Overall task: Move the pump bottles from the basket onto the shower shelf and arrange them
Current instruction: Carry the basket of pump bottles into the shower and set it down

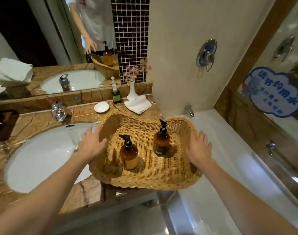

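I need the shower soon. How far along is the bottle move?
Done: nothing yet. The left bottle and right bottle both stand upright in the basket. In hand: the left hand and right hand, fingers straight, are at the basket's side rims; neither holds a bottle. Left: both bottles must go to the shelf, which is out of view, and be arranged.

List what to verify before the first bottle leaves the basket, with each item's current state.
1. Both upright: left pump bottle and right pump bottle, ok.
2. Gap between them for a grip: ok.
3. Left hand and right hand holding nothing, open beside the basket: ok.
4. Basket fully supported: cannot tell; its right side passes the counter edge toward the bathtub.
5. Shower shelf ready: cannot tell, not in view.
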